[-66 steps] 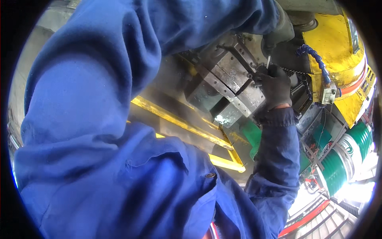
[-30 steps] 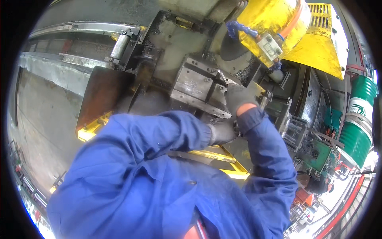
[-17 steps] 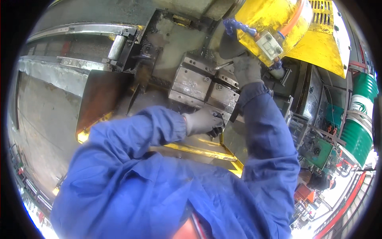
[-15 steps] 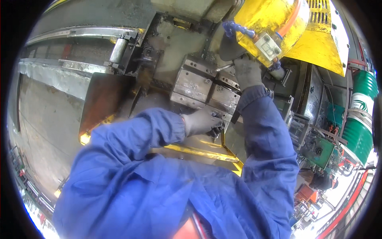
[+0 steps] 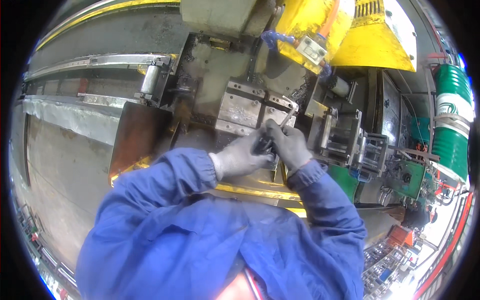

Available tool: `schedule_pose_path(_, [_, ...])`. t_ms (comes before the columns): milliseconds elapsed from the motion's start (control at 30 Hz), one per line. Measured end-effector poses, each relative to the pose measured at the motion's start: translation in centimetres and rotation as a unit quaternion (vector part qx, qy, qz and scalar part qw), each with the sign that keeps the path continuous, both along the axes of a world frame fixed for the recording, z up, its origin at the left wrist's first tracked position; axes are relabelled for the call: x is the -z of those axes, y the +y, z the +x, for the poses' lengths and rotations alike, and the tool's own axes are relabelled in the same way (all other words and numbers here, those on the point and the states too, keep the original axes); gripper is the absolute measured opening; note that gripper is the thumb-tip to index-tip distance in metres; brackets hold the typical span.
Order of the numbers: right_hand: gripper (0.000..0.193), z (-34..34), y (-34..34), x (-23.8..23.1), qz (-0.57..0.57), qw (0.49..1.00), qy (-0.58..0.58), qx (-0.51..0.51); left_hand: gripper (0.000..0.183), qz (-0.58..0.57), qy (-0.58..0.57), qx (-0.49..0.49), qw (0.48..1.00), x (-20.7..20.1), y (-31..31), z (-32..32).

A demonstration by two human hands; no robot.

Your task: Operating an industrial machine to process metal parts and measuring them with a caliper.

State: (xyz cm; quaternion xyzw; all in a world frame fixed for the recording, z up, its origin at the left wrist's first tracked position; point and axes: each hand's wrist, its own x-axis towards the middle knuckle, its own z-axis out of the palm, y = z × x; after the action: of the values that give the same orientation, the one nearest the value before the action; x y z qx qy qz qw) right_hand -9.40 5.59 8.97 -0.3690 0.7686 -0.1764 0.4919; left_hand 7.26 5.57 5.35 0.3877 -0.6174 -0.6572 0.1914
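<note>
In front of my chest my two gloved hands meet over the near edge of a steel clamping fixture (image 5: 239,111), a bolted block with several plates and screw holes. My right hand (image 5: 289,144) is closed on a thin metal rod with a bent end, which looks like a hex key (image 5: 288,118); it points up and away over the fixture's right plate. My left hand (image 5: 242,154) has its fingers curled against the right hand's fingers. Something dark lies between them, and whether it is a part or the glove's dark palm is unclear.
A yellow machine head (image 5: 312,22) with a blue coolant hose (image 5: 276,37) stands behind the fixture. Metal chips lie near its base. A yellow-edged rail (image 5: 250,190) runs before my body. Rollers stand at right, with a green drum (image 5: 451,125) beyond.
My right hand has come back from beside the yellow machine head, bringing the rod with it, and now meets the left. My left hand has turned and risen slightly. The view has shifted.
</note>
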Motion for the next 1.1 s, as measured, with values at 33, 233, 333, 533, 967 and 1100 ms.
schedule_pose_path(33, [0.050,0.8,0.3,0.8,-0.004,0.997,-0.050,0.061,0.035,0.053,-0.020,-0.009,0.998,-0.8,-0.2,0.1])
schedule_pose_path(233, [0.049,3.1,0.0,1.3,0.066,0.983,-0.158,0.068,0.035,0.029,-0.052,-0.093,0.994,4.3,0.1,3.0])
schedule_pose_path(333, [0.043,2.7,-0.1,2.5,0.063,0.989,-0.126,-0.053,0.028,-0.077,-0.145,-0.060,0.985,4.5,-2.3,6.0])
schedule_pose_path(533, [0.030,-1.3,-2.3,2.3,-0.206,0.901,0.262,-0.277,0.033,-0.031,-0.251,0.000,0.968,3.1,-8.6,9.6])
schedule_pose_path(967, [0.030,-2.1,-8.5,5.5,-0.180,0.842,0.254,-0.440,0.040,-0.171,-0.300,0.143,0.927,2.3,-15.8,8.4])
schedule_pose_path(1100, [0.026,-0.5,-10.0,4.9,-0.122,0.813,0.319,-0.472,0.038,-0.164,-0.333,0.202,0.906,2.0,-19.6,7.5])
